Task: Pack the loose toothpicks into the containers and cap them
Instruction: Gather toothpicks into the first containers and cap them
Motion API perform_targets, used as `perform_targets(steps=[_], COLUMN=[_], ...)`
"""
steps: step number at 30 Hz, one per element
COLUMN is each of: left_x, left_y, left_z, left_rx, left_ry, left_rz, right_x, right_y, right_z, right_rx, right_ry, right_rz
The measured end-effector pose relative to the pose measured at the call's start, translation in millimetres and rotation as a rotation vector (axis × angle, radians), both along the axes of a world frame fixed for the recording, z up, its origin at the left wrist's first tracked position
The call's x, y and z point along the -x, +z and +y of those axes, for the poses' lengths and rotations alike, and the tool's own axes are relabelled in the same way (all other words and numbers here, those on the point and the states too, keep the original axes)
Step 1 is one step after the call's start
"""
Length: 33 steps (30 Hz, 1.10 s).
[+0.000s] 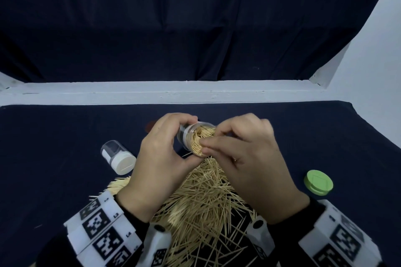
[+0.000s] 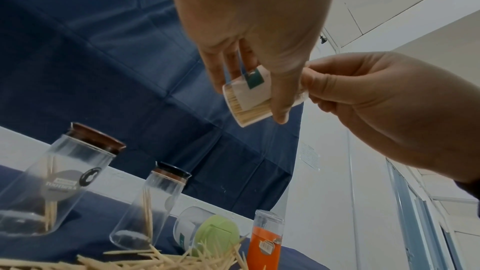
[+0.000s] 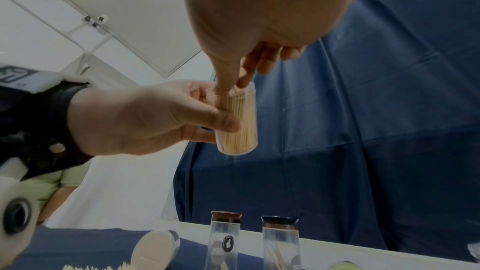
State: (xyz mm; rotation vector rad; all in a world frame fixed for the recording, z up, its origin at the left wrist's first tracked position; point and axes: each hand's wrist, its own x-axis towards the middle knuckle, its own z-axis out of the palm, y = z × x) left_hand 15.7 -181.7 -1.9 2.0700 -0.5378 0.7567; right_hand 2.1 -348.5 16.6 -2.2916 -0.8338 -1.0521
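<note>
My left hand (image 1: 182, 137) grips a clear plastic container (image 1: 196, 136) packed with toothpicks, tilted with its open mouth toward me, above the table. The thumb and forefinger of my right hand (image 1: 202, 144) pinch toothpicks at that mouth. In the right wrist view the right hand's fingertips (image 3: 231, 86) reach into the top of the container (image 3: 239, 126), which the left hand (image 3: 218, 110) holds. From the left wrist, the container (image 2: 244, 110) shows a white label. A big pile of loose toothpicks (image 1: 201, 201) lies under both hands. A green cap (image 1: 318, 182) lies at the right.
A small container with a white cap (image 1: 118, 156) lies on its side at the left. Two glass jars with dark lids (image 2: 64, 182) (image 2: 155, 202), a lying container with a green cap (image 2: 215, 231) and an orange container (image 2: 265, 239) stand farther back. Dark cloth covers the table (image 1: 54, 136).
</note>
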Motion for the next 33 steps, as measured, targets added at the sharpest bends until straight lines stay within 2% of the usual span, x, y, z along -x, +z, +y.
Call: perform_targets(steps=[3,7,12,17,22,28,33], left_x=[0.2,1.5,0.8,1.1,3.3,2.4,2.7], left_y=[-1.6,-0.5,-1.7,-0.7,0.7,1.0,0.0], left_z=[-0.5,-2.1,-4.0,-1.6,-0.6,-2.7,-4.6], left_rx=[-0.008,0.005,-0.008,-0.027,-0.017,-0.024,-0.054], left_ry=[0.015,0.013,0.030,0.016,0.029,0.022,0.022], left_rz=[0.006,0.010,0.019,0.020,0.024,0.037,0.034], right_x=[-0.3,1.1,1.0,0.9,-1.7,-0.3,-0.5], right_y=[5.6,10.4,8.5,6.3,11.0,8.2,6.3], right_z=[-1.9,-1.0,8.5,9.7,3.0,5.3,-3.7], right_rx=[-0.055,-0.024,0.066,0.034,-0.011,0.117,0.093], right_ry=[-0.005,-0.006,-0.116,-0.038,-0.094,-0.066,-0.036], right_rz=[0.074,0.154,0.060,0.085,0.133,0.088,0.066])
